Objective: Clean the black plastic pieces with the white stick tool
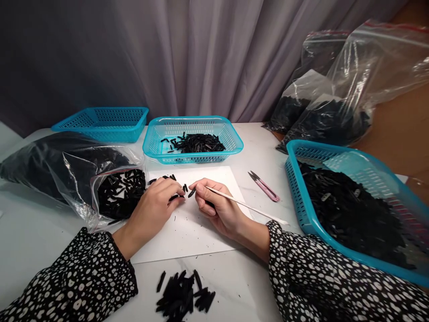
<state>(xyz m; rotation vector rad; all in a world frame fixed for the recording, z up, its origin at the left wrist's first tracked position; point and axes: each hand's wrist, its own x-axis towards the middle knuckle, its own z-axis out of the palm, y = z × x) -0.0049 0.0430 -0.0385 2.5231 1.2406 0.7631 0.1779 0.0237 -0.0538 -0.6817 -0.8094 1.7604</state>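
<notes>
My left hand rests on a white paper sheet, fingers curled and pinched on a small black piece. My right hand lies beside it, fingers closed round a thin white stick that slants off to the right; its tip end sits at a small black piece between the two hands. A few more black pieces lie on the sheet just beyond my left fingers. Both sleeves are black with white spots.
An open plastic bag of black pieces lies left. A blue basket with some pieces sits behind the sheet, another blue basket far left, a full one right. Pink snips, a near pile and further bags lie around.
</notes>
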